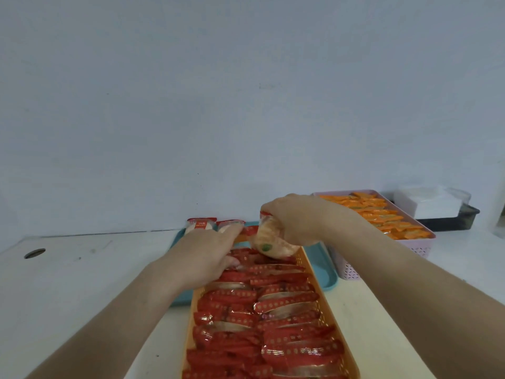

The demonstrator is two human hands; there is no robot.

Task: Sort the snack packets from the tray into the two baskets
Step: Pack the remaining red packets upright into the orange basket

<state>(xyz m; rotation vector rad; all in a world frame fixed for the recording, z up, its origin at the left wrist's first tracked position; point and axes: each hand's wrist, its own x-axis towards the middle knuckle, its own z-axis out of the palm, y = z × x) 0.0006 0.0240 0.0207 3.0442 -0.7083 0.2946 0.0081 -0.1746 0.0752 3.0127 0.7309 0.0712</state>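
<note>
My right hand (297,222) grips a packet (266,242) over the basket's (311,272) far end. My left hand (207,255) rests released on the red packets (273,324).

Glossy foil red packets (287,305), perforated orange plastic basket (306,262), smooth teal plastic tray (325,272), matt white table (82,269)

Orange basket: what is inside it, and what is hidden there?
The orange basket holds overlapping red packets in rows. The left hand rests on those at the far end, where the right hand holds a pale packet. The basket's floor is covered.
</note>
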